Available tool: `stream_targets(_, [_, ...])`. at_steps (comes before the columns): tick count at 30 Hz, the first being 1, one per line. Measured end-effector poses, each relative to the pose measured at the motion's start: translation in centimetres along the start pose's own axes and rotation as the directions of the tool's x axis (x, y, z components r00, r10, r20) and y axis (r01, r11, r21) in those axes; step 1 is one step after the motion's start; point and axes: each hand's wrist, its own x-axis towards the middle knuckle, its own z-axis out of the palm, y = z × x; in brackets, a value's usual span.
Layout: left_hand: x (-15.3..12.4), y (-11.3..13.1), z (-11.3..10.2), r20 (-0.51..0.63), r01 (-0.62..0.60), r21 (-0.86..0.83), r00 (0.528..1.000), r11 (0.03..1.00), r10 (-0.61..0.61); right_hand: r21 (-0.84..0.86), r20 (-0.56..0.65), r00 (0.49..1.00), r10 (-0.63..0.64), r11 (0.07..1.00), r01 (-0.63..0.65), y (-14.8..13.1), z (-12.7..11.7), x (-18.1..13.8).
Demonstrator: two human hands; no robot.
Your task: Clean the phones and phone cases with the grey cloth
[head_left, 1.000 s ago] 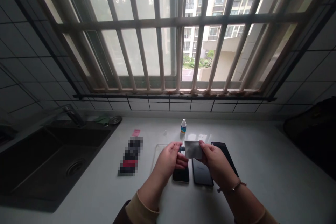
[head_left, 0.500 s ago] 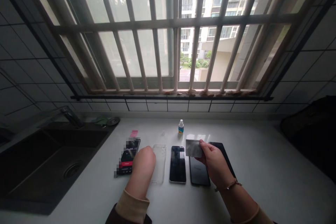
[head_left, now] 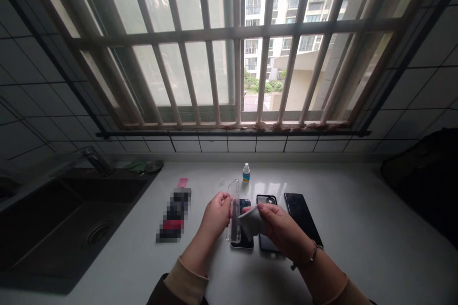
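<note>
My left hand (head_left: pixel 215 213) holds a clear phone case (head_left: pixel 234 214) up on its edge above the white counter (head_left: pixel 358 238). My right hand (head_left: pixel 277 227) grips a small grey cloth (head_left: pixel 252 221) and presses it against the case. Under the hands lie two dark phones: one (head_left: pixel 243 240) partly hidden by the case, the other (head_left: pixel 266 200) showing its top end. A third dark phone (head_left: pixel 302 217) lies to the right of my right hand.
A small dropper bottle (head_left: pixel 246 172) stands near the back wall. A further phone (head_left: pixel 174 217) and a pink slip (head_left: pixel 182 182) lie to the left. A dark sink (head_left: pixel 64 214) with a tap (head_left: pixel 96 159) fills the left side. A black object (head_left: pixel 425 176) sits at the far right.
My left hand picked the clear case up off the counter and stood it on edge. My right hand brought the cloth left onto the case.
</note>
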Motion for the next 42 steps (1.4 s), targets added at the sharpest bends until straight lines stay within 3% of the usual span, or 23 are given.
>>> stream_targets(7, [-0.8, 0.0, 1.8, 0.128, 0.177, -0.299, 0.981, 0.938, -0.144, 0.099, 0.001, 1.0, 0.001, 0.995, -0.001, 0.2, 0.0, 0.2])
stream_targets(10, [-1.3, 0.7, 2.1, 0.153, 0.246, -0.529, 0.969, 0.813, -0.193, 0.146, -0.007, 1.0, 0.02, 0.989, -0.018, 0.1, 0.1, 0.1])
stream_targets(13, [-1.9, 1.7, 2.3, 0.21, 0.272, -0.718, 0.962, 0.641, -0.172, 0.183, -0.002, 1.0, 0.026, 0.983, -0.025, 0.3, 0.1, 0.1])
stream_targets(16, [-2.4, 2.6, 2.3, 0.301, 0.3, -0.748, 0.948, 0.592, -0.1, 0.204, -0.035, 0.998, 0.049, 0.978, -0.041, 0.5, 0.0, 0.2])
stream_targets(19, [-2.6, 2.9, 2.1, 0.322, 0.299, -0.765, 0.945, 0.57, -0.063, 0.233, -0.181, 0.981, 0.063, 0.972, -0.02, 0.5, -0.3, 0.7])
stream_targets(22, [-2.6, 2.8, 2.0, 0.329, 0.311, -0.768, 0.942, 0.559, -0.071, 0.209, -0.359, 0.933, 0.005, 0.975, 0.075, 0.5, -1.1, 1.3])
stream_targets(25, [-2.8, 2.3, 2.4, 0.378, 0.365, -0.746, 0.921, 0.557, -0.098, 0.101, -0.536, 0.838, -0.105, 0.977, 0.187, 0.5, -2.1, 1.9])
stream_targets(29, [-3.5, 1.3, 3.8, 0.44, 0.435, -0.676, 0.886, 0.595, -0.148, -0.156, -0.599, 0.747, -0.29, 0.957, 0.246, 0.2, -2.7, 1.5])
stream_targets(32, [-4.3, 0.8, 4.8, 0.489, 0.472, -0.635, 0.859, 0.612, -0.154, -0.526, -0.523, 0.691, -0.499, 0.827, 0.198, -0.4, -2.4, 0.5])
stream_targets(35, [-4.8, 0.7, 5.6, 0.539, 0.49, -0.633, 0.835, 0.6, -0.112, -0.784, -0.288, 0.698, -0.656, 0.58, 0.222, -0.7, -1.6, -0.2])
stream_targets(38, [-4.9, 0.4, 6.0, 0.556, 0.481, -0.649, 0.829, 0.589, -0.064, -0.888, -0.038, 0.712, -0.701, 0.35, 0.297, -0.4, -1.0, -0.3])
stream_targets(42, [-4.6, -0.4, 6.4, 0.496, 0.439, -0.682, 0.866, 0.585, -0.072, -0.938, 0.128, 0.713, -0.689, 0.15, 0.314, 0.4, -0.9, 0.3])
